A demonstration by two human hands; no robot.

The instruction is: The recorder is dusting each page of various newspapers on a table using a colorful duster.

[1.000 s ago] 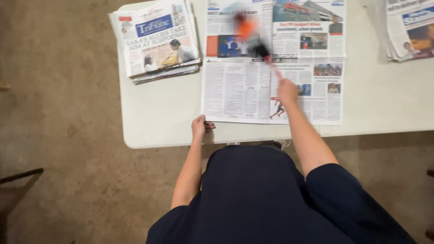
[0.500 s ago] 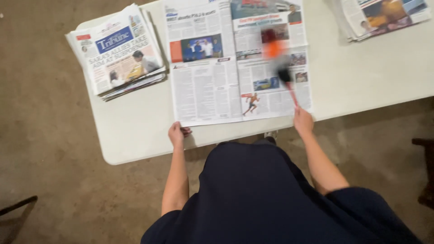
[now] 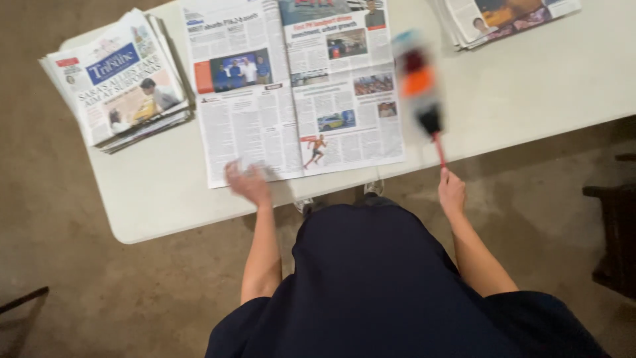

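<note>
**A:** Beginning with the hands, what is shown of the grip and of the thing being worked on?

**B:** The right hand [image 3: 452, 192] is seen closed around the thin red handle of a duster [image 3: 419, 79], whose blurred head, orange, black and pale blue, is held above the table [image 3: 530, 86] just off the right edge of the open newspaper [image 3: 291, 86]. The left hand [image 3: 248, 182] is laid on the lower left corner of that newspaper; it is blurred, so whether its fingers are spread flat or pinched on the sheet cannot be told. The open newspaper is spread flat at the middle of the table, near the front edge.

**A:** What risk may be judged from this arrangement?

**B:** The sheet appears to be pinned at one corner only. A sweep of the duster head across it could lift, crease or drag the free right-hand page, and the paper could be slid over the near edge. A wide stroke could also disturb the stack at the far right.

**A:** How many of each thing are counted?

**B:** One open newspaper, one duster and one table are counted, with two piles of folded papers: the left stack [image 3: 122, 79] and the right stack [image 3: 510, 20], the latter cut off by the frame. Two shoe tips [image 3: 371, 189] are glimpsed under the table edge.
</note>
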